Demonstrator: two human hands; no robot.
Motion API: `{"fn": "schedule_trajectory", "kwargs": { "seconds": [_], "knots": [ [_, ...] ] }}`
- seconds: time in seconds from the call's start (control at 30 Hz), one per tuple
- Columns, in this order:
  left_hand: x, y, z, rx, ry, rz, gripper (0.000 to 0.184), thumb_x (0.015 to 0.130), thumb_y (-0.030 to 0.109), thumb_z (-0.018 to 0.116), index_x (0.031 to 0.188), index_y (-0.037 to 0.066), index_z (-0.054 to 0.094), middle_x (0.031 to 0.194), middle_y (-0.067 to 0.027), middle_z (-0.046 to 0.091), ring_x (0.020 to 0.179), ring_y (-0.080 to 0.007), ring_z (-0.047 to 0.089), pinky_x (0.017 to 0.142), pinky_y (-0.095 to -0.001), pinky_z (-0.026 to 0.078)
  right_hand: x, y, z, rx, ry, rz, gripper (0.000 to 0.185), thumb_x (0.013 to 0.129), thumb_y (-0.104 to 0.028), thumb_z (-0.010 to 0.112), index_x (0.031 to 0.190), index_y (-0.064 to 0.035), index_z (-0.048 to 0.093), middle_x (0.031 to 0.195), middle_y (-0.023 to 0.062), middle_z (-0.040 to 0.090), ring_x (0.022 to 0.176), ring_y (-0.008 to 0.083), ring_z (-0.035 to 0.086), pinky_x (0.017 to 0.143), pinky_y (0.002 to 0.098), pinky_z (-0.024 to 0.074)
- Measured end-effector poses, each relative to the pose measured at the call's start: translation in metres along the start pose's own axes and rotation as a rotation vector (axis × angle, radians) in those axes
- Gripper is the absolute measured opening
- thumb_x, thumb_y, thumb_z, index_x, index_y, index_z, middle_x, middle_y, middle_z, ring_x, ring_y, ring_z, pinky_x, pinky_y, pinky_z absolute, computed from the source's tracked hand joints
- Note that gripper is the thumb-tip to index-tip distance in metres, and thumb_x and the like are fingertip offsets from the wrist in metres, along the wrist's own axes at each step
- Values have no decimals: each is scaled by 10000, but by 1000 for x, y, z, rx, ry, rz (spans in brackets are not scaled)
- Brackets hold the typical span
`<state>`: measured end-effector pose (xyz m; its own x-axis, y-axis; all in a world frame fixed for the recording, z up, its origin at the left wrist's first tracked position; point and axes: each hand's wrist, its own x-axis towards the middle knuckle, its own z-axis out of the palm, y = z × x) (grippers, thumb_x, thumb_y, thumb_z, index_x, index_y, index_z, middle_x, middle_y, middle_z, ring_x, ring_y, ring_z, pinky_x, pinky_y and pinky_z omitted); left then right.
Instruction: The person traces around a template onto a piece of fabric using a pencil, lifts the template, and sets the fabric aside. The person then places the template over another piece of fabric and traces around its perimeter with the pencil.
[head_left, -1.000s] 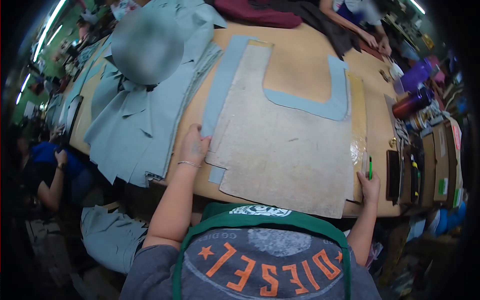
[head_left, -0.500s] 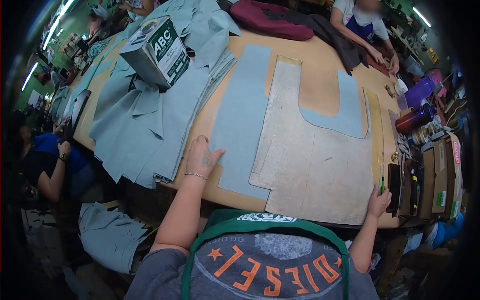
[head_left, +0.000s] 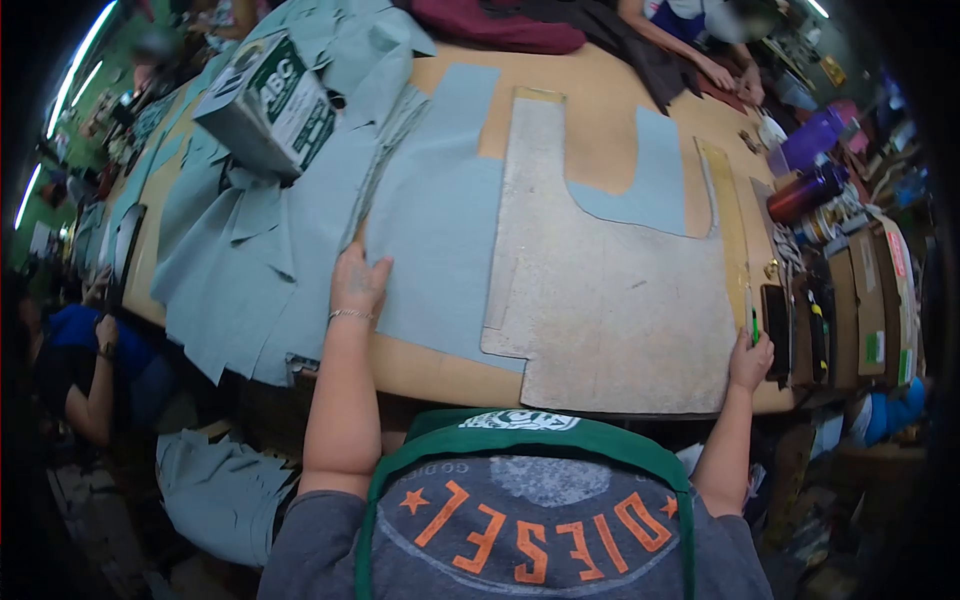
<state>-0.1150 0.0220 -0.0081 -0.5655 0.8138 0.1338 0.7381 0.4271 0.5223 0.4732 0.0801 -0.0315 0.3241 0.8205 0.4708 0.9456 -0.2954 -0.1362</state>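
My left hand (head_left: 357,283) rests at the right edge of a pile of pale blue-grey fabric (head_left: 300,225). Its thumb stands apart from the fingers, whose tips meet the pile's edge. Beside it a flat fabric sheet (head_left: 435,225) spreads to the right and passes under a worn, pale cut-out pattern template (head_left: 620,300). Through the template's curved opening shows more of the blue-grey fabric. My right hand (head_left: 750,362) is closed around a green pen (head_left: 755,328) by the template's lower right corner.
A metal ABC can (head_left: 270,105) stands on the pile. Maroon and dark cloth (head_left: 510,22) lies at the back. Along the right edge are a phone (head_left: 775,330), cardboard boxes (head_left: 860,290) and a tumbler (head_left: 805,193). Another person's hands (head_left: 730,80) work at the far right.
My left hand has moved left and forward to the pile's edge. The fabric beside the template now reaches further left. My right hand still holds the pen. The whole view has shifted slightly.
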Motion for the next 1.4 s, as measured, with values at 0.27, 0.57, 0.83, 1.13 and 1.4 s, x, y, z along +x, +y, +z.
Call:
{"fn": "schedule_trajectory", "kwargs": {
  "seconds": [0.27, 0.57, 0.83, 1.13, 1.4],
  "knots": [
    [-8, -5, -6, -79, -140, 0, 481, 633, 290, 710, 873, -85, 527, 853, -256, 585, 789, -362, 573, 699, -390, 453, -2, -8, -8, 20, 6, 36, 332, 780, -315, 573, 939, -24, 547, 920, 159, 534, 893, 346, 490, 788, 411, 389],
    [-7, 23, -24, -180, -151, -104, 519, 664, 400, 672, 800, -84, 540, 727, -228, 589, 693, -343, 571, 640, -390, 446, 0, -4, -5, 4, -20, 35, 345, 780, -314, 572, 942, -12, 536, 908, 170, 521, 880, 351, 488, 782, 416, 388],
    [22, 33, 2, -369, -259, 71, 469, 707, 359, 621, 856, -84, 571, 766, -176, 606, 723, -259, 582, 663, -330, 445, 2, 2, 0, 2, -32, 34, 359, 787, -328, 567, 945, -8, 533, 902, 173, 521, 864, 354, 495, 775, 419, 390],
    [68, 16, -85, -2280, -118, 194, 410, 775, 259, 468, 1051, -40, 523, 1029, -146, 576, 930, -279, 546, 854, -379, 413, 8, 12, 6, 34, 9, -10, 400, 785, -315, 571, 984, 31, 564, 961, 231, 558, 912, 384, 517, 787, 412, 409],
    [-72, -207, -252, -1853, 976, 320, 438, 780, 288, 464, 1081, -26, 513, 1055, -136, 563, 950, -285, 534, 859, -378, 404, 34, 26, 24, -210, -105, 0, 554, 796, -525, 451, 980, -18, 579, 959, 206, 589, 867, 388, 556, 748, 438, 443]
  ]
}}
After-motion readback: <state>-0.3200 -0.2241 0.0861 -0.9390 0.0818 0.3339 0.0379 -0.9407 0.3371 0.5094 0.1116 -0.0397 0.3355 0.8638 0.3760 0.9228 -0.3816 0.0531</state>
